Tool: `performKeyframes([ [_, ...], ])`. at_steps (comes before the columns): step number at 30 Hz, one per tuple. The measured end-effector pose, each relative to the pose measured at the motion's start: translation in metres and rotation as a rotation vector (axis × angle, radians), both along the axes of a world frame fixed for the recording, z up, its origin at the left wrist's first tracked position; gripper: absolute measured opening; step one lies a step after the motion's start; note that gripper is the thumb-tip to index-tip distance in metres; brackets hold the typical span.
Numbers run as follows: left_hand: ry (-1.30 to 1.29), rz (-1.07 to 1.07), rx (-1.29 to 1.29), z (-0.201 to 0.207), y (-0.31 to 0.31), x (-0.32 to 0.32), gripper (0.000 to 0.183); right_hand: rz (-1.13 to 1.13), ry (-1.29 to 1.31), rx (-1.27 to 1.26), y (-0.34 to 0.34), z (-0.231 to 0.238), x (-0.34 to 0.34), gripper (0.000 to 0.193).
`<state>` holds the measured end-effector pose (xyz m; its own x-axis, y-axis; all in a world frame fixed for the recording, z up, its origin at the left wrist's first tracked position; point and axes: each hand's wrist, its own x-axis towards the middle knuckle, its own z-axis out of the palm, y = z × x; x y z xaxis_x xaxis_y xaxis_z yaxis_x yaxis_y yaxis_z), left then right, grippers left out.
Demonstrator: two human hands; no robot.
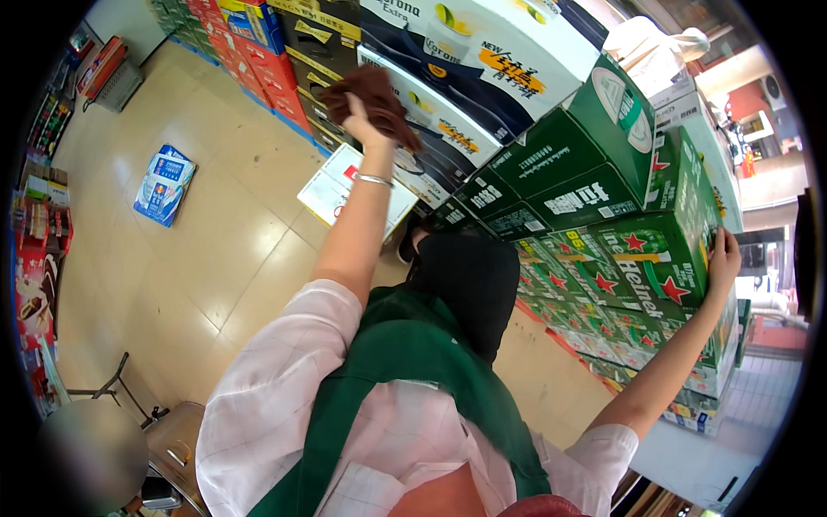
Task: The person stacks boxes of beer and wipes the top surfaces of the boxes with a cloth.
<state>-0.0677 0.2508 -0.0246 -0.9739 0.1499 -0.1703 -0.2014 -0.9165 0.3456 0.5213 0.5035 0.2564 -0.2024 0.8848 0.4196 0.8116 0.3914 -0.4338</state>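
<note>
My left hand, with a silver bracelet at its wrist, is closed on a dark brown cloth. The cloth is spread against the front of the stacked blue-and-white cartons. On the right, my right hand rests against the outer edge of a green carton with red stars. Its fingers lie along the carton's side and hold nothing. Dark green cartons stand between the two hands.
A white box sits low by my feet. Farther left, a flat blue-and-white pack lies on the tiled floor. Red cartons line the far side. Behind me at lower left is a chair.
</note>
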Motion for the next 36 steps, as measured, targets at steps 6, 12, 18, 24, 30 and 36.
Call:
performKeyframes([
  [6, -0.049, 0.115, -0.389, -0.042, -0.019, -0.075, 0.033, 0.036, -0.051, 0.073, 0.005, -0.002, 0.002, 0.032],
  [12, -0.136, -0.214, -0.783, 0.009, 0.016, 0.025, 0.053, 0.011, -0.104, 0.105, 0.009, -0.01, 0.016, 0.034],
  [18, 0.227, -0.177, -1.292, -0.137, 0.068, 0.132, 0.048, 0.014, -0.113, 0.119, 0.017, 0.003, 0.005, 0.036],
  [24, 0.24, -0.299, -1.382, -0.097, 0.055, 0.224, 0.048, 0.036, -0.092, 0.149, 0.012, -0.007, 0.017, 0.034],
  [30, 0.061, -0.617, -1.275, -0.075, 0.024, 0.168, 0.046, 0.032, -0.043, 0.062, 0.01, -0.007, 0.013, 0.033],
  [36, 0.115, -0.727, -1.181, -0.07, 0.016, 0.186, 0.038, 0.034, -0.044, 0.129, 0.016, -0.01, 0.014, 0.036],
])
